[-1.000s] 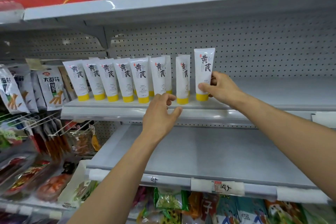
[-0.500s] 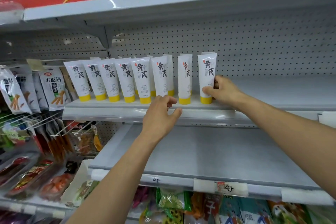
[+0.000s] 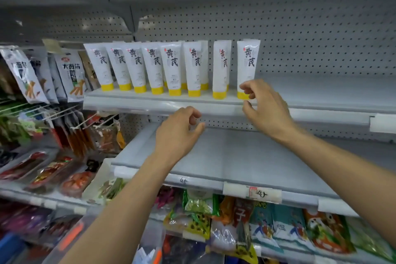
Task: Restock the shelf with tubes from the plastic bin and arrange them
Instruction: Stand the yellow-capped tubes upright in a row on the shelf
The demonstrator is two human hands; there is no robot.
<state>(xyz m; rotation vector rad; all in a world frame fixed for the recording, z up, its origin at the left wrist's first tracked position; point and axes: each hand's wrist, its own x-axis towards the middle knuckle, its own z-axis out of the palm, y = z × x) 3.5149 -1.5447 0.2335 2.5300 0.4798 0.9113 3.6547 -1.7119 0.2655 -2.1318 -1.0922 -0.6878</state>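
A row of several white tubes [image 3: 154, 66] with yellow caps stands cap-down on the middle shelf [image 3: 321, 94]. More tubes are partly hidden behind the front ones. The rightmost tube [image 3: 248, 62] stands upright near the shelf's front edge. My right hand [image 3: 265, 109] is just in front of its cap, with fingers loosely curled and the thumb below the shelf lip. It does not grip the tube. My left hand [image 3: 177, 133] hovers under the shelf's front edge, below the middle of the row, loosely curled and holding nothing.
To the right of the tubes the middle shelf is bare. The lower shelf [image 3: 246, 156] carries price labels on its front rail. Snack packets [image 3: 70, 73] hang on pegs at the left. Bagged goods [image 3: 278, 225] fill the bottom row. A clear plastic container [image 3: 70, 238] shows at the bottom left.
My right hand held the rightmost tube by its base, set it upright, and has now let go and drawn back. My left hand has dropped slightly below the shelf edge.
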